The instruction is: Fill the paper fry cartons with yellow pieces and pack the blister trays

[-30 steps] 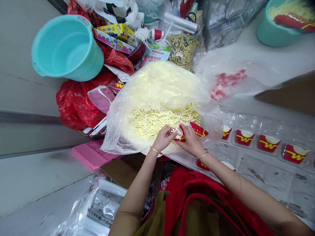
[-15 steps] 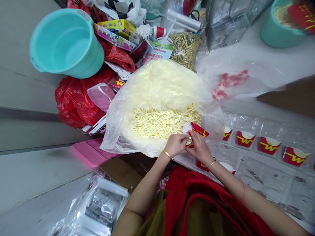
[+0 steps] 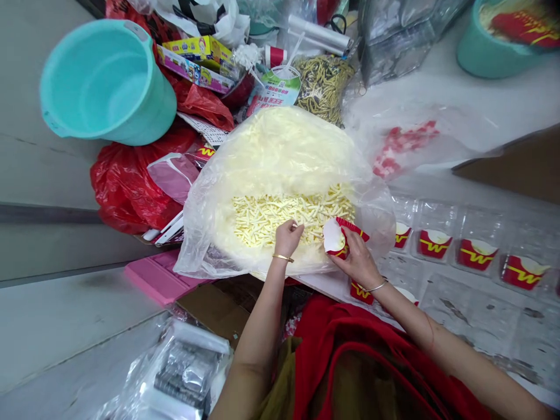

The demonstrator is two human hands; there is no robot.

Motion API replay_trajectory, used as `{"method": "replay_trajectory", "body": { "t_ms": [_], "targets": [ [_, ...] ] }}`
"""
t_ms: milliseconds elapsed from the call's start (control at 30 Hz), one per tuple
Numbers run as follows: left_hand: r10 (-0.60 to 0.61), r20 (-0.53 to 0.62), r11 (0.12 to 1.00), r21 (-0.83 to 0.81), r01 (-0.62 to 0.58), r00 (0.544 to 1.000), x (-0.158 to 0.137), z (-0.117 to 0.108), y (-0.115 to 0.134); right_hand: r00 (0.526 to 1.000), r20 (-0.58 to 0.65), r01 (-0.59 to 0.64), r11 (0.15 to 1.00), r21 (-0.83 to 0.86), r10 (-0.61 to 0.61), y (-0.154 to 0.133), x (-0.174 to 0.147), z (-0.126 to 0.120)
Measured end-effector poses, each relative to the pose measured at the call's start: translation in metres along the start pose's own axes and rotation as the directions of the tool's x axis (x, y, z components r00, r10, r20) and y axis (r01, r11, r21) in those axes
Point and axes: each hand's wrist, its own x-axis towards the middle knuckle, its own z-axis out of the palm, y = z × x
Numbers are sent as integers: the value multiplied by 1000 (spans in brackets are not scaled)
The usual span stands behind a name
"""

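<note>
My right hand [image 3: 357,261] grips a red and white French fry carton [image 3: 335,238] with yellow marks, tilted so its white inner side shows. Another red piece of carton stock [image 3: 352,228] lies right behind it, by the fingers. My left hand [image 3: 289,238], with a gold bangle at the wrist, is over a heap of pale yellow fry-shaped sticks [image 3: 262,217]. Its fingers are curled together, and whatever they hold is hidden. The sticks lie in a large clear plastic bag [image 3: 196,251] spread open in front of me.
Clear plastic trays [image 3: 470,224] with red fry cartons stand in a row at right. A turquoise bucket [image 3: 161,111] sits at back left above red plastic bags [image 3: 126,186]. A bag of golden cords [image 3: 324,87] lies behind. A pink plastic piece [image 3: 153,274] is at left.
My left hand has moved left, away from the carton, to the heap of sticks. My right hand stays with the carton, whose white inner side now shows more.
</note>
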Motion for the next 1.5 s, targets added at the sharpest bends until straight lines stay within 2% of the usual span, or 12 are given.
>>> {"method": "replay_trajectory", "body": {
  "t_ms": [167, 333, 533, 700, 867, 1033, 1133, 1200, 1267, 1333, 1433, 1500],
  "targets": [
    [-85, 58, 899, -427, 102, 995, -11, -30, 5, 999, 19, 33, 999, 4, -34, -3, 8, 5],
    [-7, 188, 843, -527, 106, 982, -24, -33, 25, 995, 50, 83, 997, -1, -82, -19, 18, 13],
    [158, 334, 987, -75, -141, 929, -38, -24, 37, 991, 73, 116, 993, -30, -114, -32, 25, 16],
    [241, 296, 945, 146, -293, 924, -45, -17, 43, 985, 83, 155, 985, -71, -149, -26, 20, 14],
    [297, 300, 804, 433, -407, 906, -53, 5, 54, 981, 79, 178, 983, -37, -174, -19, 14, 15],
    [267, 381, 889, 258, -379, 885, -58, 11, 57, 987, 53, 150, 989, 9, -150, -8, 8, 14],
    [316, 430, 864, 237, -443, 846, -54, 7, 57, 990, 45, 131, 991, 21, -132, -3, 6, 13],
    [332, 320, 854, 299, -426, 888, -44, 5, 56, 995, 21, 96, 995, 17, -97, 1, 6, 11],
    [301, 124, 840, 435, -324, 946, -27, 8, 55, 999, -11, 52, 999, 14, -52, 3, 7, 8],
    [263, 3, 783, 583, -215, 965, -7, 16, 53, 999, -37, 25, 1000, 15, -25, 6, 8, 5],
    [199, -12, 710, 691, -136, 980, 17, 35, 49, 998, -54, 20, 1000, 8, -20, 8, 8, 0],
    [162, -8, 746, 656, -117, 987, 24, 43, 45, 999, -51, 12, 1000, 4, -12, 9, 7, -2]
  ]
}}
